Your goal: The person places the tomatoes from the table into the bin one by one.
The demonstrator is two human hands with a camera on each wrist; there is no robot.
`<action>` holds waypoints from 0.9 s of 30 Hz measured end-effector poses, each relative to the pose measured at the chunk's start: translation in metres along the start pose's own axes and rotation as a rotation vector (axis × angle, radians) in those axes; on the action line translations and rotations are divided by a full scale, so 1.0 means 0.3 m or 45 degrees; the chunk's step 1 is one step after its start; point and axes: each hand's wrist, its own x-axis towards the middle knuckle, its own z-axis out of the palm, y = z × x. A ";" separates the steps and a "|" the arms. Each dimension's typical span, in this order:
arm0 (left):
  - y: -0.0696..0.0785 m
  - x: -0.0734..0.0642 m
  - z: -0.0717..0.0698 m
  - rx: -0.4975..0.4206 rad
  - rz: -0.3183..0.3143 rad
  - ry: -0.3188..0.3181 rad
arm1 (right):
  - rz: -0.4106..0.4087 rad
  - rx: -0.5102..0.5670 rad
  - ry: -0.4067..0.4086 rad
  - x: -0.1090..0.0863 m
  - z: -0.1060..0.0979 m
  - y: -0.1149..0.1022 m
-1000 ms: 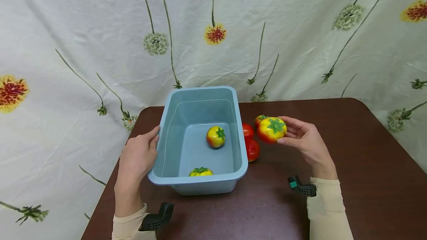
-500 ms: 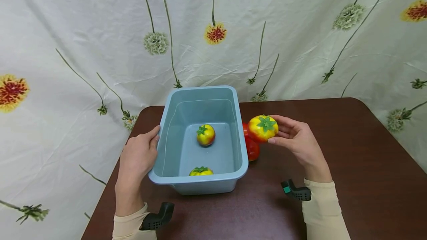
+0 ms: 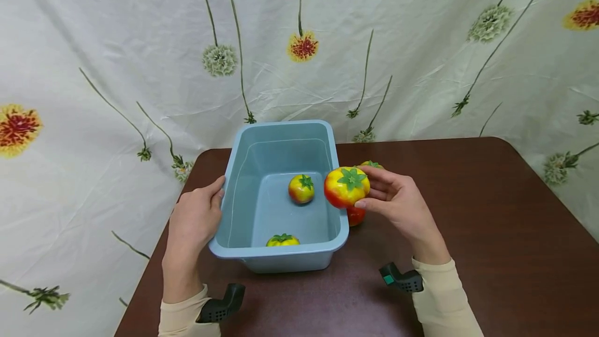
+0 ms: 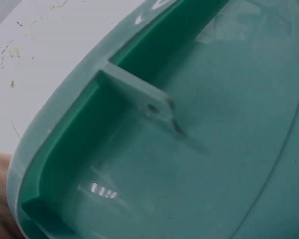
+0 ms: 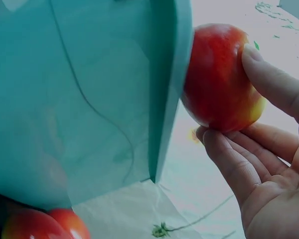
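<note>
My right hand (image 3: 398,202) pinches a yellow-and-red tomato (image 3: 346,187) with a green star-shaped leaf, thumb on the near side. It overlaps the right rim of a light blue plastic tub (image 3: 285,252) in the head view. In the right wrist view, the held tomato (image 5: 219,79) shows its red underside right beside the tub's rim (image 5: 177,89). My left hand (image 3: 194,222) grips the tub's left rim, fingertips hidden under it. Inside the tub lie one yellow-red tomato (image 3: 301,189) near the middle and another (image 3: 282,241) partly hidden behind the front wall.
Right of the tub, a red tomato (image 3: 355,216) sits on the dark brown table (image 3: 505,233), partly covered by the held one. A yellow tomato (image 3: 373,164) peeks out behind my right fingers. A flower-print cloth (image 3: 421,66) hangs behind the table.
My right hand has carried its tomato left from over the table to the tub's right rim. The middle tomato in the tub rolled left, then back right. My left hand stays put.
</note>
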 end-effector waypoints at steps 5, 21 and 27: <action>0.000 0.001 0.000 0.007 0.010 0.005 | 0.004 0.022 0.010 0.006 0.049 0.004; -0.004 -0.001 0.002 0.014 0.005 0.001 | -0.032 -0.062 0.005 0.017 0.106 0.014; 0.001 -0.001 0.001 0.006 -0.001 0.000 | -0.044 -0.038 -0.002 0.020 0.088 0.018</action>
